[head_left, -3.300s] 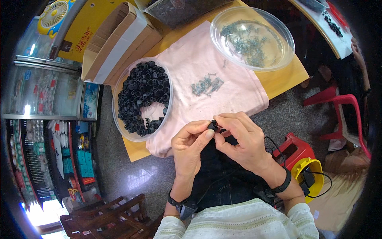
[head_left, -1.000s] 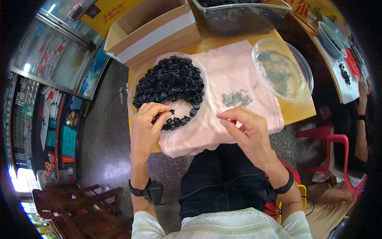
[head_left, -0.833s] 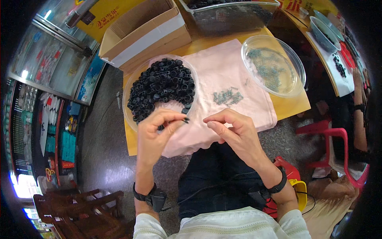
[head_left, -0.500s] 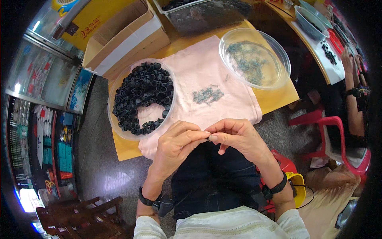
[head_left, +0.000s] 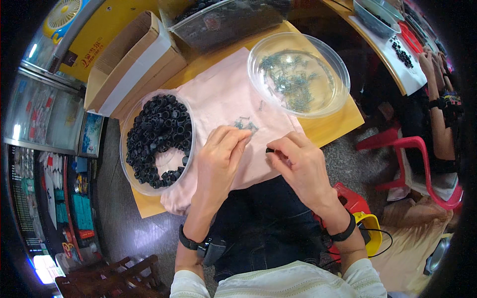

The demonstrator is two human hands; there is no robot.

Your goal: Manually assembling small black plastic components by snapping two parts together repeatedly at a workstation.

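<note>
My right hand [head_left: 301,166] pinches a small black plastic cap [head_left: 270,150] between thumb and fingertips, just above the pink cloth [head_left: 218,92]. To its left, my left hand [head_left: 222,156] has thumb and fingers pressed together at the near edge of a small pile of thin metal screws [head_left: 239,125]. Whatever may be between those fingertips is too small to make out. Left of this hand stands a round clear tub [head_left: 130,171] with many black caps [head_left: 159,126]. Beyond my right hand, another round clear tub [head_left: 343,74] contains loose screws [head_left: 293,77].
An open cardboard box [head_left: 134,64] and a clear bin [head_left: 198,32] of dark parts stand along the table's [head_left: 343,119] far side. Right of the table are a red plastic chair [head_left: 422,164] and another person's arm [head_left: 435,89] at a second table.
My hands were together over my lap; now they are apart. The left has reached forward to the screw pile, and the right has shifted slightly right, with the black cap in its fingers.
</note>
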